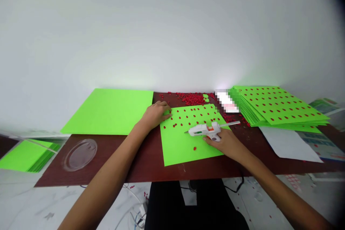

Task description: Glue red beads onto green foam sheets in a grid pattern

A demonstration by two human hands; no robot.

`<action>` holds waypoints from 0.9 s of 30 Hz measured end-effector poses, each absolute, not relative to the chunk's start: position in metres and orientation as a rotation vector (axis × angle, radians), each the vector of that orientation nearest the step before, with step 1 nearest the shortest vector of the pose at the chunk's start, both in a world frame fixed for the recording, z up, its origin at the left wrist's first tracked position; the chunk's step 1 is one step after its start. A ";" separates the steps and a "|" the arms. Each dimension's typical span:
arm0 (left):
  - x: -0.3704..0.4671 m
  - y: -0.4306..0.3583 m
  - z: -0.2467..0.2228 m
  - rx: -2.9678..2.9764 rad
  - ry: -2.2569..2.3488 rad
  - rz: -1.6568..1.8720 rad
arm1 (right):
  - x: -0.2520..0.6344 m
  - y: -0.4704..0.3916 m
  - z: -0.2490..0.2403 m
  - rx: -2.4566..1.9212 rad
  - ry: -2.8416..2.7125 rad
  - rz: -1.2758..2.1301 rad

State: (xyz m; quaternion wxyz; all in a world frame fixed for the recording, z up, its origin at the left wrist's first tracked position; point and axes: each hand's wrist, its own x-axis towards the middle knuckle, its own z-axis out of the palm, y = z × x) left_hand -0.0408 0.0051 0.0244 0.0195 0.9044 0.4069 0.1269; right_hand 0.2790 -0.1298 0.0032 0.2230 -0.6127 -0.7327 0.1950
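A bright green sheet (178,151) lies in front of me, with rows of small red pieces on its upper part and one loose red piece (194,148) lower down. My left hand (156,115) rests at the sheet's upper left edge, thumb and fingers slightly apart around a red dot. In my right hand (225,142) is a white hot glue gun (201,129), fingers wrapped round its handle. Its nozzle points left, over the sheet just below the dotted rows. A glue stick (230,124) sticks out of its back end.
Behind the sheet lies a heap of red pieces (194,98) beside a bright phone-like screen (228,101). Plain green sheets (113,111) lie left, a dotted stack (285,106) right. A clear plastic lid (81,154) sits on the brown table (107,169). More green sheets (29,154) are lower left.
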 end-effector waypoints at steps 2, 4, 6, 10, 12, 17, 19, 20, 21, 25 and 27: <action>-0.041 0.005 0.025 2.804 1.265 0.391 | 0.279 -0.129 0.003 -1.685 -2.045 0.514; -0.040 0.005 0.025 2.800 1.269 0.390 | 0.279 -0.128 0.002 -1.682 -2.068 0.488; -0.040 0.005 0.025 2.796 1.273 0.390 | 0.279 -0.128 0.000 -1.683 -2.078 0.462; -0.040 0.005 0.025 2.792 1.278 0.387 | 0.279 -0.127 -0.002 -1.670 -2.075 0.438; -0.040 0.005 0.025 2.792 1.277 0.388 | 0.279 -0.127 -0.002 -1.666 -2.073 0.440; -0.040 0.005 0.025 2.798 1.277 0.388 | 0.280 -0.126 -0.003 -1.644 -2.082 0.431; -0.040 0.005 0.025 2.801 1.276 0.386 | 0.280 -0.127 -0.003 -1.639 -2.076 0.427; -0.040 0.005 0.025 2.802 1.275 0.387 | 0.279 -0.127 -0.003 -1.640 -2.072 0.429; -0.040 0.005 0.025 2.804 1.275 0.389 | 0.279 -0.127 -0.003 -1.645 -2.067 0.433; -0.040 0.005 0.025 2.807 1.273 0.390 | 0.277 -0.127 -0.002 -1.671 -2.052 0.440; -0.040 0.005 0.025 2.807 1.271 0.389 | 0.277 -0.127 -0.001 -1.674 -2.051 0.446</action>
